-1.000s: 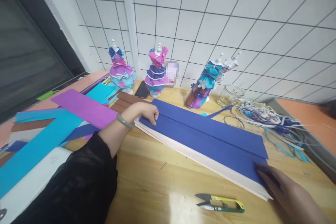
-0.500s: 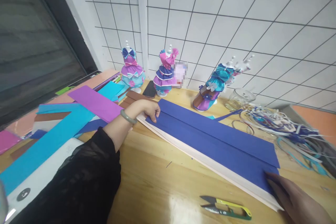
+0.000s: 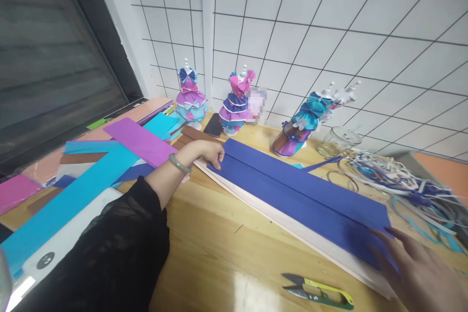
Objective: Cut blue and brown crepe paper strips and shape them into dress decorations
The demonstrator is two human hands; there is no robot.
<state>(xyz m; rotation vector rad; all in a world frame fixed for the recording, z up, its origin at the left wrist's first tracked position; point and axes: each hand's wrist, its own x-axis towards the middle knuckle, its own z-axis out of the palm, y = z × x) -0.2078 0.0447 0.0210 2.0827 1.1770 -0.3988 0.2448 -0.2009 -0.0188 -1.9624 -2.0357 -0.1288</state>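
A long dark-blue strip, paper-like and with a lengthwise fold line, lies across the table on top of a whitish strip that shows along its near edge. At its far left end, my left hand is closed with curled fingers, the thumb and fingertips against the blue. A bracelet circles that wrist. My right hand, slightly blurred, is over the right end with its fingers apart; whether the fingertips touch the strip I cannot tell. Yellow-and-green thread snips lie on the table nearest to it.
Small dress forms in ruffled outfits, such as the purple one, stand along the tiled wall. Purple and turquoise strips overlap at left. A phone, a glass bowl and tangled ribbons lie farther back and right.
My right hand has lifted from its grip at the strip's right end, and its fingers have spread. The left hand stays at the left end. The view has shifted slightly.
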